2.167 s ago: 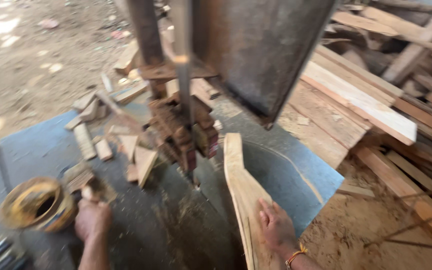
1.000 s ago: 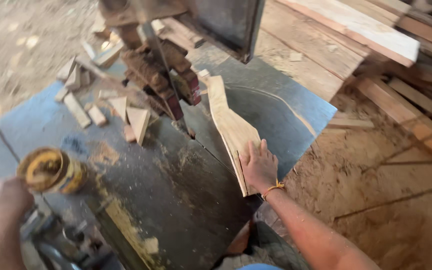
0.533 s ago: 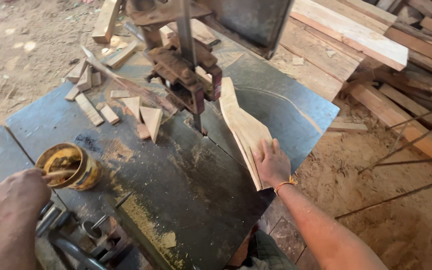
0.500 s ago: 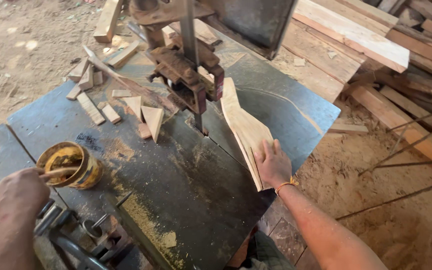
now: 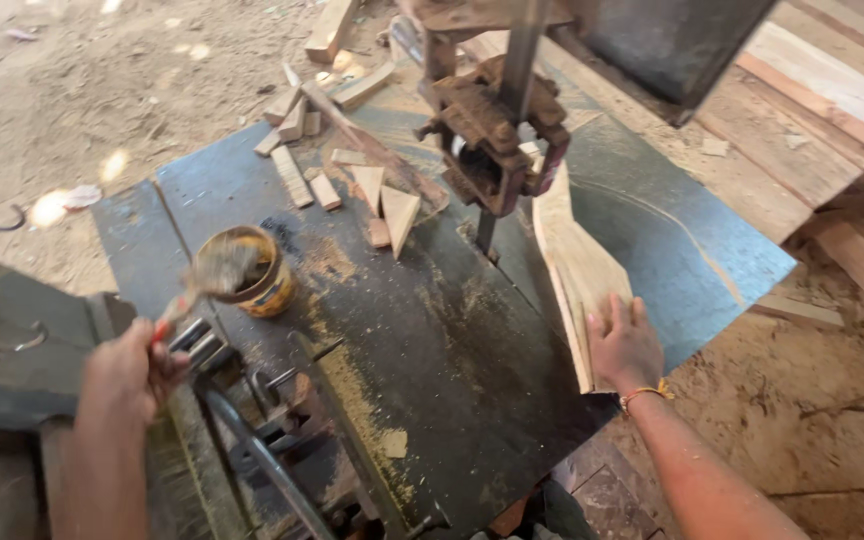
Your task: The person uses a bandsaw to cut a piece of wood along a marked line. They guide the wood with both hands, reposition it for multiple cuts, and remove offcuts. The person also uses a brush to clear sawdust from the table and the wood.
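My right hand (image 5: 623, 345) lies flat on the near end of a pale, shaped wooden piece (image 5: 577, 255) that rests on the dark metal saw table (image 5: 432, 330), just right of the blade guide (image 5: 497, 135). My left hand (image 5: 124, 375) grips a red-handled brush (image 5: 197, 285), its bristles blurred over a small yellow tin (image 5: 252, 272) on the table's left part.
Small wood offcuts (image 5: 372, 195) lie on the table behind the tin. Metal clamps and rods (image 5: 252, 410) crowd the near left edge. Planks (image 5: 822, 110) are stacked on the right. Sandy ground (image 5: 82, 90) surrounds the machine.
My left hand has pulled the brush up out of the tin and moved nearer. My right hand stays on the wooden piece. The view has shifted right.
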Demonstrator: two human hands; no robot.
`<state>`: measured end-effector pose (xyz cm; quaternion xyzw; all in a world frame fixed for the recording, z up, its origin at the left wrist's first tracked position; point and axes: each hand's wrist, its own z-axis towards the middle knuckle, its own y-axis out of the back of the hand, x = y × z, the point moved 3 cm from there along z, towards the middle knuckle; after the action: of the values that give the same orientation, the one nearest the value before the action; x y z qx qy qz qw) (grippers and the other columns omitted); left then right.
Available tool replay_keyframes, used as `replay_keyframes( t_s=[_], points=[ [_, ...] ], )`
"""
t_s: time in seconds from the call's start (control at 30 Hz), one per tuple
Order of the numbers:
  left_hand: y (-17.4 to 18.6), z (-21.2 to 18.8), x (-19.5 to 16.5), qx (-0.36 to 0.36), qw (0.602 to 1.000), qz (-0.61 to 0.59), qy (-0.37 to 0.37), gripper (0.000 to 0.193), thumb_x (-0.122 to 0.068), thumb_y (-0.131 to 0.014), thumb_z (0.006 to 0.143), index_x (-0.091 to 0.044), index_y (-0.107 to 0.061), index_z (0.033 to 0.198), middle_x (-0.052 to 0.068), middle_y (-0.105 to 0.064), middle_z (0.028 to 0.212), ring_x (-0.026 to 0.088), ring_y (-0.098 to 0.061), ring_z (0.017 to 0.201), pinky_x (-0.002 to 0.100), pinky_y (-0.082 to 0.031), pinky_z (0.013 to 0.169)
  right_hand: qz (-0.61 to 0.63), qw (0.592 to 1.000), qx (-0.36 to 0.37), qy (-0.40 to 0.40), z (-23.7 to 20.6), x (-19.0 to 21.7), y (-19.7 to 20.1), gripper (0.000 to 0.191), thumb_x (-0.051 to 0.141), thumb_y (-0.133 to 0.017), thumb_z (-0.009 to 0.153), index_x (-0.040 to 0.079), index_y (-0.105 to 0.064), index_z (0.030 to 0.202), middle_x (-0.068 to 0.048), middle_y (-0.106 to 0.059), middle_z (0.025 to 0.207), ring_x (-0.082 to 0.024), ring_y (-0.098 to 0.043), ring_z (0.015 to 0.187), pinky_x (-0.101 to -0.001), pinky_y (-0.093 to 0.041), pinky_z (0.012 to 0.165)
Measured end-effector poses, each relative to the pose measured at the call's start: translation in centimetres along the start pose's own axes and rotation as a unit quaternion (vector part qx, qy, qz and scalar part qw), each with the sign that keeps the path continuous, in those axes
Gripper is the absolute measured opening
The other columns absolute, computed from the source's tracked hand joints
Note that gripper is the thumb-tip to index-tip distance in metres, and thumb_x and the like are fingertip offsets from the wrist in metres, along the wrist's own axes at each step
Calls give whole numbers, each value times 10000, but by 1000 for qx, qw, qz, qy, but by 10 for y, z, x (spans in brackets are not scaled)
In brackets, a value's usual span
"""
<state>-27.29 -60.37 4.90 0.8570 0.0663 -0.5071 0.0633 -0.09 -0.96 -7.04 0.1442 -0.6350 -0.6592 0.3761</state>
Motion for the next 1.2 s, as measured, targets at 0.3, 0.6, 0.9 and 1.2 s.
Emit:
replay_keyframes(
  t_s=[0.3,0.6,0.9,1.2],
  points=[
    [-34,-34,20,82,991,-101,-8,263,-416,-552,1136,-165,-616,1091,-61,-487,718,147,-553,724,357,-506,735,12,999,6,-34,-3,7,18,577,534,-509,966,243,-537,1463,-172,-443,1576,-386,-563,1288,-471,-471,1047],
    [-192,-139,-98,158,978,88,-103,346,-304,-544,1073,26,-632,1132,15,-535,718,162,-576,605,353,-565,645,9,999,11,-30,-3,9,24,602,513,-545,950,220,-517,1475,-167,-433,1568,-363,-525,1327,-463,-448,1063],
    [-267,-162,-117,228,962,87,-118,342,-327,-520,1076,-2,-630,1082,19,-532,670,167,-620,605,342,-565,631,16,999,21,-41,-2,10,27,616,524,-553,947,212,-510,1476,-162,-425,1572,-353,-521,1334,-456,-445,1069],
    [-284,-174,-117,232,970,24,-70,300,-322,-536,1056,-36,-626,1036,0,-532,675,161,-610,617,334,-580,647,16,999,15,-30,-3,10,27,602,512,-544,957,193,-517,1466,-183,-438,1562,-374,-532,1323,-461,-444,1066]
  ],
)
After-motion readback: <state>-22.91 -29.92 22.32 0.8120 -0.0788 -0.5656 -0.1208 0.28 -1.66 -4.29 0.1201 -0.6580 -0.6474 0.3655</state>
